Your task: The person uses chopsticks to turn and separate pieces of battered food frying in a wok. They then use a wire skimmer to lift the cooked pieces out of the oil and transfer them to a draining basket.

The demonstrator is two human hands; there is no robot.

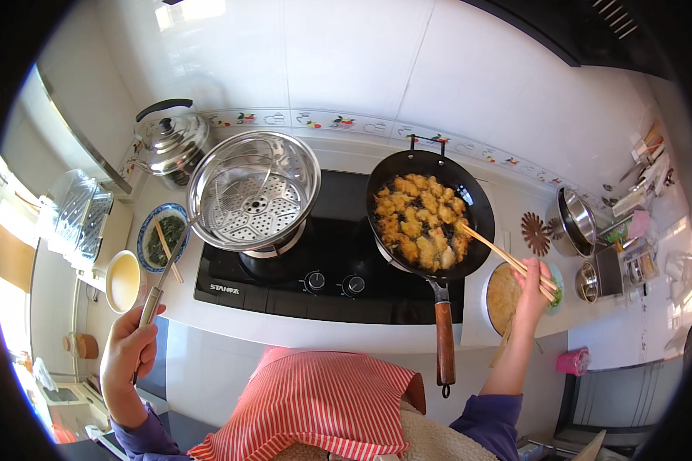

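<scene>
My left hand [126, 348] grips the metal handle of a wire-mesh skimmer [150, 305]. Its round head rests over a stainless steel pot [311, 190], with a perforated steamer plate [268, 213] visible inside. In my right hand [531, 285] is a pair of wooden chopsticks [499, 252]. Their tips reach into a black wok [480, 201], touching or just beside the golden-brown battered pieces [418, 216] frying in dark oil. The wok's wooden handle [444, 340] points toward me. Both vessels sit on a black two-burner gas hob [334, 305].
A bowl of batter [499, 297] stands beneath my right wrist. Left of the hob are a blue-rimmed bowl of greens [176, 227] with chopsticks across it, a bowl of yellow liquid [124, 282] and a steel kettle [173, 141]. Steel bowls [576, 222] stand at the right.
</scene>
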